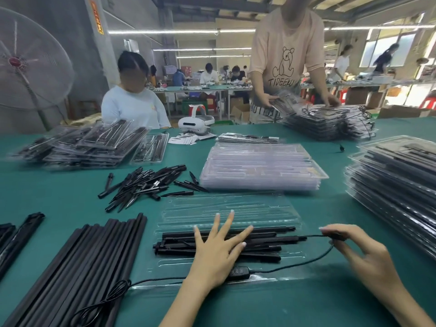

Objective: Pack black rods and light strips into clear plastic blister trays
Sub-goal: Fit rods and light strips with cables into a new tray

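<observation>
Left hand (217, 251) lies flat, fingers spread, pressing rods (259, 241) into the tray (226, 208); right hand (354, 246) pinches the cable (313, 236) (taut-looking). Tugging could drag loosely seated rods out.

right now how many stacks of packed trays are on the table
3. One stack of packed trays lies far left, one far right under the standing person's hands, one at the right edge. The clear stack mid-table looks empty. More may sit out of frame.
</observation>
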A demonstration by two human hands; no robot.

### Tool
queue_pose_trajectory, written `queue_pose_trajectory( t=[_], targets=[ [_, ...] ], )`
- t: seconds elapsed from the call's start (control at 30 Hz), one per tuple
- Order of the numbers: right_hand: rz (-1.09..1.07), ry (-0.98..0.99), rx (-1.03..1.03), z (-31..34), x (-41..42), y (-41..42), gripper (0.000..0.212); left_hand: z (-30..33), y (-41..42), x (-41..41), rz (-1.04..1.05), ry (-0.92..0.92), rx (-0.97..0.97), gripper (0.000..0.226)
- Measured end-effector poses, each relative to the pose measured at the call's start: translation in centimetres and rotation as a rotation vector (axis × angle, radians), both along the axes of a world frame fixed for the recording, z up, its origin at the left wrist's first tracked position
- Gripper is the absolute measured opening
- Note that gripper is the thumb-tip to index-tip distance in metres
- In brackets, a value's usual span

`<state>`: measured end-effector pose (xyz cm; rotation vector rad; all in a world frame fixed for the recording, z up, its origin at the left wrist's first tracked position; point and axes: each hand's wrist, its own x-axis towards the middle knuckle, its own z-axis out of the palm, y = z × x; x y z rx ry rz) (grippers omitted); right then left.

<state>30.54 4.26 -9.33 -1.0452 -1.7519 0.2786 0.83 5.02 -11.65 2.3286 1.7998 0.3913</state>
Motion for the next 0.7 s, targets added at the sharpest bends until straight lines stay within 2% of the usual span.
queue_pose_trajectory(
  t=[0.1, 0.27, 0.4, 0.5, 0.7],
  targets=[
    [-0.059, 0.074, -0.055, 0.0, -0.8, 0.3, 0.046, 0.1, -0.3, 0.2, -0.141, -0.031, -0.015, 0.037],
    [0.013, 0.22, -0.127, 0.3, -0.7, 0.7, 0.055, 0.3, -0.3, 0.3, -0.126, -0.01, -0.05, 0.037],
    [0.139, 0.033, -0.156, 0.7, -0.4, 0.6, 0.029, 0.5, -0.3, 0.3, -0.129, 0.039, -0.056, 0.036],
    [0.123, -0.103, -0.189, 1.3, 0.1, 1.3, 0.04, 0.7, -0.3, 0.2, -0.15, 0.044, -0.057, 0.035],
    [0.151, -0.195, -0.184, 2.2, 1.2, 2.2, 0.048, 1.1, -0.4, 0.3, -0.192, 0.074, -0.072, 0.035]
  ],
)
